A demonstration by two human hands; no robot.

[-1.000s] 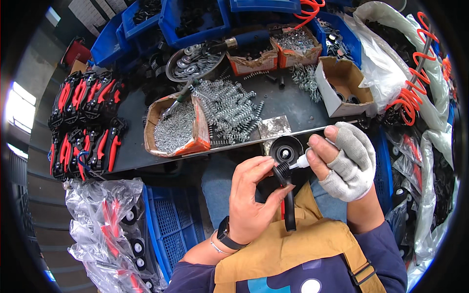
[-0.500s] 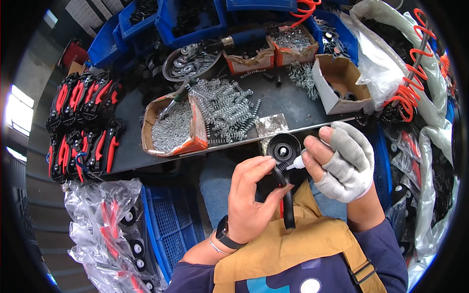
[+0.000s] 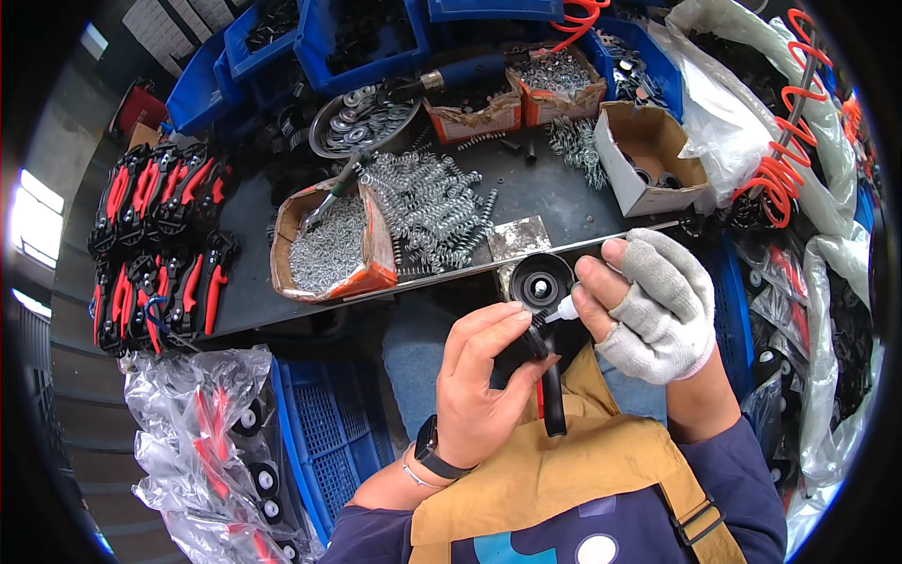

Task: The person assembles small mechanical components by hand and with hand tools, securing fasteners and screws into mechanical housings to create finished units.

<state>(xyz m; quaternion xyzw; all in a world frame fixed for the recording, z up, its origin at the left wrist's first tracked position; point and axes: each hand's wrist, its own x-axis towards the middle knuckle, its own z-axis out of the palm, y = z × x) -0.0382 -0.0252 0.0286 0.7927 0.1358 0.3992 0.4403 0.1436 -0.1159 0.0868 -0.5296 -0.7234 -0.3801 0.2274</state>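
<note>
My left hand point(image 3: 477, 376), with a dark watch on its wrist, pinches a small black round part point(image 3: 535, 342) between thumb and fingers. My right hand point(image 3: 658, 310) wears a grey-white glove with bare fingertips. Its fingers are closed on a small white nozzle-tipped bottle point(image 3: 565, 308), mostly hidden behind them; the nozzle tip points at the black part, and touching or just apart I cannot tell. Just beyond, at the bench edge, sits a round black cup-shaped housing point(image 3: 542, 281) with a light metal centre. A black handle point(image 3: 554, 404) with a red strip extends below it toward me.
The dark bench point(image 3: 240, 291) holds a carton of small metal pins point(image 3: 329, 249), a heap of springs point(image 3: 423, 207), a bowl of washers point(image 3: 357, 127) and a white carton point(image 3: 648, 155). Red-black tools point(image 3: 160, 282) stand in rows at left. Blue bins point(image 3: 362, 42) line the back; a blue crate point(image 3: 334, 414) stands below.
The white bottle and my right hand have shifted slightly left. The black part is turned a little in my left fingers. The view has moved slightly.
</note>
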